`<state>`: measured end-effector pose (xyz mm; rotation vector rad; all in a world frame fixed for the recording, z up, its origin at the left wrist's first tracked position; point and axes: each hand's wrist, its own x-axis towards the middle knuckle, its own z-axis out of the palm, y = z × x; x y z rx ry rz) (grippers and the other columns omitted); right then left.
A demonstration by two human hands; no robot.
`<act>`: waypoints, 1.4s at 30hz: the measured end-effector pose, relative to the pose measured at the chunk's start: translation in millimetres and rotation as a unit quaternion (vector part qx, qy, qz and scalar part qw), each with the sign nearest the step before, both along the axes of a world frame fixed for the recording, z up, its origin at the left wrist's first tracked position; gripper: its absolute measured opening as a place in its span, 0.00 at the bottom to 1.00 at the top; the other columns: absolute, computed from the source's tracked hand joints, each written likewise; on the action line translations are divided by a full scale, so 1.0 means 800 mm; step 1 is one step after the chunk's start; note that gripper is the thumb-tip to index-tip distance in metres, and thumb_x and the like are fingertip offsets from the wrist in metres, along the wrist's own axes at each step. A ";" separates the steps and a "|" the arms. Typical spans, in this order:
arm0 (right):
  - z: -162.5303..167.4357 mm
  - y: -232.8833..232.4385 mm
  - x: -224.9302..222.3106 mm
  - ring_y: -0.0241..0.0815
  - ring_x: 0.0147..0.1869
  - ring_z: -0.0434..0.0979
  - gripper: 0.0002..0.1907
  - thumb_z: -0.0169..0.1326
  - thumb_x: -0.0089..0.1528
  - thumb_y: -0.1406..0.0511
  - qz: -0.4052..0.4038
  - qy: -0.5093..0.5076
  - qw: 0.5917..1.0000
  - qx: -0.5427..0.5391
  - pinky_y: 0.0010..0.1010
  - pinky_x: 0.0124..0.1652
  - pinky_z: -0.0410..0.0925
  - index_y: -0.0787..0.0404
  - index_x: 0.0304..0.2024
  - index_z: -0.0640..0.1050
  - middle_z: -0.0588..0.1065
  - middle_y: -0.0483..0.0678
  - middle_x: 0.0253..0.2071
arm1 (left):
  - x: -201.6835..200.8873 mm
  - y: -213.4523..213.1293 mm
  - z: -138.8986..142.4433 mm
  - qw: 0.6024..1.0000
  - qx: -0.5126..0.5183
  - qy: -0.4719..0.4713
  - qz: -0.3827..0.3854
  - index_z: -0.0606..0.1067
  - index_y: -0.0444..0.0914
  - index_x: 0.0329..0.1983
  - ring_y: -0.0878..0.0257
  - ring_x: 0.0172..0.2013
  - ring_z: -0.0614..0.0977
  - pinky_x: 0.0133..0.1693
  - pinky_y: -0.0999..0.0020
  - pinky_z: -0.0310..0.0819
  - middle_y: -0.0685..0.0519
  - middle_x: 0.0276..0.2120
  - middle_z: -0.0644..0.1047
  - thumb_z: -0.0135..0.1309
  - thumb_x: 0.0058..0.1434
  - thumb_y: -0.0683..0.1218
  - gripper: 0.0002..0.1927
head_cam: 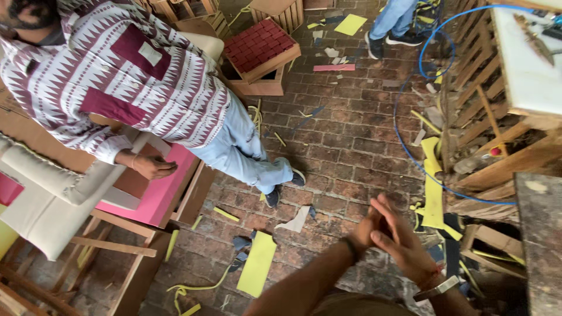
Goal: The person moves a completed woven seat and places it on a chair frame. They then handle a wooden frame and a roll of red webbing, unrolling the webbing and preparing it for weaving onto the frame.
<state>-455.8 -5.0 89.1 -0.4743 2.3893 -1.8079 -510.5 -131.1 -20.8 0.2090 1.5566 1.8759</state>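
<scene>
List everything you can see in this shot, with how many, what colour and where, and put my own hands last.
Co-worker: one, patterned maroon and white shirt, light jeans, upper left, hand on the pink panel.
Pink panel: one, on a wooden frame, left.
Cream cushion: one, far left.
Red-topped wooden box: one, top centre.
Second person's legs: one pair, blue jeans, dark shoes, top right.
Blue hose: one, looping across the brick floor, right.
Yellow foam scraps: several, scattered on the floor.
Wooden pallets: stacked, right.
Left hand: pressed against the right, holding nothing.
Right hand: watch at the wrist, bottom centre-right.
</scene>
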 end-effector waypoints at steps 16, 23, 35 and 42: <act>-0.219 0.264 0.071 0.41 0.48 0.67 0.21 0.49 0.68 0.52 -0.434 -0.318 0.689 -0.485 0.35 0.46 0.63 0.59 0.53 0.77 0.71 0.46 0.46 | 0.062 -0.186 0.016 0.799 0.234 -0.242 0.499 0.76 0.40 0.47 0.59 0.27 0.78 0.34 0.61 0.73 0.51 0.30 0.80 0.41 0.71 0.64 0.25; -0.198 0.226 0.069 0.38 0.36 0.63 0.16 0.48 0.70 0.53 -0.346 -0.349 0.711 -0.503 0.30 0.39 0.59 0.58 0.48 0.76 0.69 0.44 0.34 | 0.020 -0.179 0.103 0.903 0.099 -0.095 0.406 0.75 0.41 0.51 0.60 0.29 0.80 0.37 0.63 0.75 0.52 0.32 0.81 0.45 0.68 0.57 0.19; -0.243 0.243 0.083 0.39 0.32 0.64 0.16 0.49 0.69 0.55 -0.334 -0.446 0.716 -0.420 0.32 0.33 0.60 0.59 0.46 0.77 0.69 0.41 0.32 | -0.083 -0.338 0.186 0.898 0.134 0.322 0.268 0.74 0.30 0.52 0.50 0.47 0.83 0.55 0.52 0.78 0.39 0.46 0.80 0.48 0.74 0.62 0.29; -0.199 0.240 0.087 0.45 0.38 0.71 0.18 0.49 0.73 0.54 -0.374 -0.405 0.751 -0.363 0.39 0.39 0.66 0.61 0.52 0.77 0.74 0.49 0.38 | -0.014 -0.162 0.089 0.950 0.192 0.122 -0.214 0.72 0.31 0.65 0.58 0.55 0.80 0.60 0.60 0.74 0.45 0.54 0.80 0.57 0.71 0.45 0.22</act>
